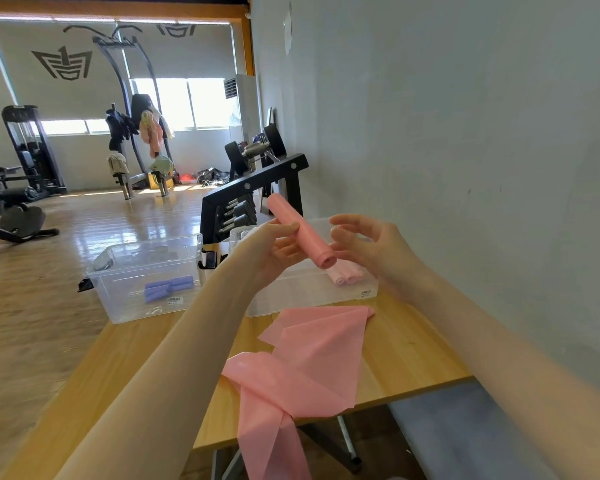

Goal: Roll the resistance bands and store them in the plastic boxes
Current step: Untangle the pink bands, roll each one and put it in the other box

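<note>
Wooden table (406,344): work surface set against a grey wall, gym floor and machines beyond; carries both boxes and the loose stock.

Unrolled pink band (309,362): one long flat strip, creased and folded over itself, lying on the table in front of the boxes with its tail hanging off the near edge. Not yet rolled; judged the main work remaining.

Left plastic box (118,292): clear, open-topped, at the table's far left corner. Holds the purple rolls (168,288), several lying together on its floor. Stored.

Right plastic box (291,299): clear, open-topped, beside the first and near the wall. Holds pale pink rolls (347,276), at least two, at its right end. Stored.

Pink roll in hand (300,233): a finished tight cylinder, held in the air above the right box, tilted, one end toward the camera. Rolled but not yet stored.

Left hand (274,247): fingers and thumb curled round the roll's middle, carrying it.

Right hand (371,244): fingers spread and loosely bent, just beside the roll's near end; whether the fingertips touch it cannot be told, and it grips nothing.

Status: well along, judging by these counts; one roll to drop in, one band to roll.
</note>
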